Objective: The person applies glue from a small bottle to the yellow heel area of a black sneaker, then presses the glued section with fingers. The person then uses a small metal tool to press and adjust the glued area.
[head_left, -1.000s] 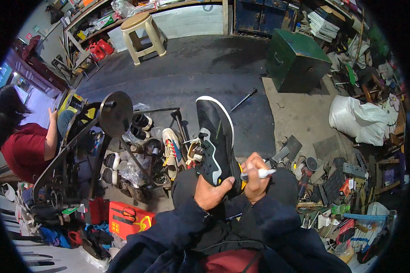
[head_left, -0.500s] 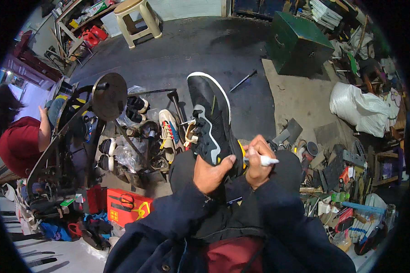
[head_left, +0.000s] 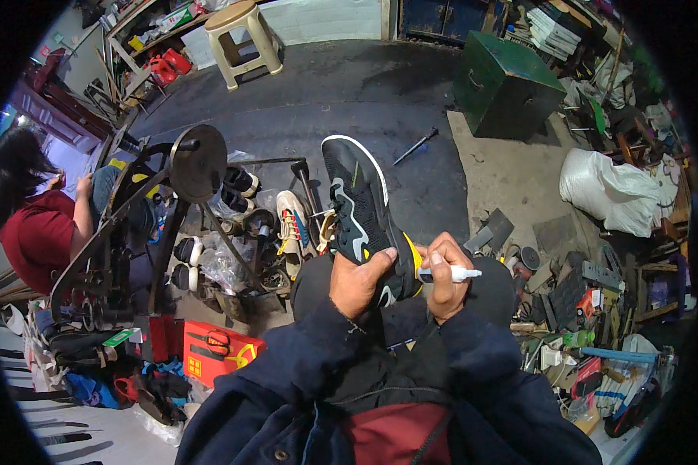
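A black sneaker (head_left: 362, 208) with a white sole edge, grey wavy trim and a yellow patch near its heel lies over my lap, toe pointing away. My left hand (head_left: 357, 282) grips it by the heel end, thumb across the upper. In my right hand (head_left: 445, 280) a white marker-like pen (head_left: 462, 273) is pinched, its near end sticking out to the right. The pen's other end meets the shoe close to the yellow patch; whether the tip touches it I cannot tell.
Left of me stands a metal machine with a round disc (head_left: 198, 164). A beige sneaker (head_left: 290, 226) and several other shoes lie beside it. A person in a dark red top (head_left: 43, 232) sits at far left. Tools (head_left: 554, 310) crowd the right; a green chest (head_left: 507, 87) stands beyond.
The sneaker has tilted slightly, showing more of its yellow heel area and side. My right hand with the pen has shifted a little right. The seated person's hands have moved.
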A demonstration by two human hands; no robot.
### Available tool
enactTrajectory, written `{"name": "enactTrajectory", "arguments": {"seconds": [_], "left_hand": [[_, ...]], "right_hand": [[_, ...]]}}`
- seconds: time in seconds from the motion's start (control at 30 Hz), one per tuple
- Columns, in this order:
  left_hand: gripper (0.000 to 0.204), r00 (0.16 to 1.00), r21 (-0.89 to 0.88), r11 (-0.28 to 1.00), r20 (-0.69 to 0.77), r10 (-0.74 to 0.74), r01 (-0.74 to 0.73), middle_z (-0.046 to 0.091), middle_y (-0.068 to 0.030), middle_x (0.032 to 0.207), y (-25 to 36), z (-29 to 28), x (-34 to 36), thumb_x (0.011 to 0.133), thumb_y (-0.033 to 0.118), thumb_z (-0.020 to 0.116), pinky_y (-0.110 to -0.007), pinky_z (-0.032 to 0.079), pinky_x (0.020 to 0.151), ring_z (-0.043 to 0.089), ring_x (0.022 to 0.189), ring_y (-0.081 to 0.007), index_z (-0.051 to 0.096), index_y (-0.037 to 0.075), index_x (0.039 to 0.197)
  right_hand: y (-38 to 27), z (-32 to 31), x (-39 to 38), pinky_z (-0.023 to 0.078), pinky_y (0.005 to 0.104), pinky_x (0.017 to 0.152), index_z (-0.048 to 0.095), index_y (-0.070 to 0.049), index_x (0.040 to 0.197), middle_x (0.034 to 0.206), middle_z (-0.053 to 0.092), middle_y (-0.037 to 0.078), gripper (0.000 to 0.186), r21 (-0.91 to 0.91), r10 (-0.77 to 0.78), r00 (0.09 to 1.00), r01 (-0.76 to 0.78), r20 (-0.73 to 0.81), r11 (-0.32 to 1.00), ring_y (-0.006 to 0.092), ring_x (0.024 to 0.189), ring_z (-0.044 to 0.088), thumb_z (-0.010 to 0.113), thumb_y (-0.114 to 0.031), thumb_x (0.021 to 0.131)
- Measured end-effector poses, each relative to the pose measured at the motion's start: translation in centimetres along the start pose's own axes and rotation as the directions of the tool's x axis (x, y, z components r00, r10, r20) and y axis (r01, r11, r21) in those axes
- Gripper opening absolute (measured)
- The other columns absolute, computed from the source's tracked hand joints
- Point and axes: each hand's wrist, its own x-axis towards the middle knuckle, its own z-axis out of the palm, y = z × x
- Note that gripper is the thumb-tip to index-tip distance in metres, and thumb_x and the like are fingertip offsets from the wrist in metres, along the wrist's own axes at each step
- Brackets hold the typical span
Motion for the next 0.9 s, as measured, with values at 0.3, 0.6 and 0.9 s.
{"name": "enactTrajectory", "arguments": {"seconds": [0.3,0.6,0.9], "left_hand": [[0.049,0.995,0.010,1.000,-0.097,-0.026,0.027,0.068,-0.0058,0.121,-0.6,-0.2,1.1,0.090,-0.001,0.071,-0.034,0.053,0.097,0.066,0.107,-0.0185,0.058,0.000,0.138],[0.054,0.996,-0.015,0.999,-0.074,-0.047,0.046,0.067,-0.0070,0.124,0.2,0.2,0.0,0.089,-0.001,0.063,-0.034,0.053,0.098,0.066,0.109,-0.0215,0.055,0.000,0.142],[0.053,0.995,0.001,1.000,-0.099,-0.030,0.030,0.069,-0.0100,0.122,0.1,1.0,-0.1,0.088,0.005,0.066,-0.036,0.056,0.097,0.069,0.107,-0.0242,0.056,-0.001,0.139]], "right_hand": [[0.8,1.4,1.0,0.042,0.0367,0.063,0.054,0.000,0.069,0.074,0.055,0.011,0.031,-0.098,-0.177,0.983,0.172,-0.043,0.980,0.0218,0.068,0.053,0.057,-0.024,0.089],[-0.7,-0.4,-0.3,0.041,0.0382,0.062,0.053,0.000,0.077,0.077,0.049,0.013,0.026,-0.058,-0.134,0.990,0.136,0.040,0.989,0.0259,0.067,0.051,0.063,-0.017,0.094],[-0.2,0.5,0.1,0.042,0.0414,0.059,0.052,0.000,0.077,0.077,0.049,0.015,0.024,-0.095,-0.149,0.988,0.146,-0.025,0.985,0.0305,0.064,0.052,0.063,-0.015,0.093]]}}
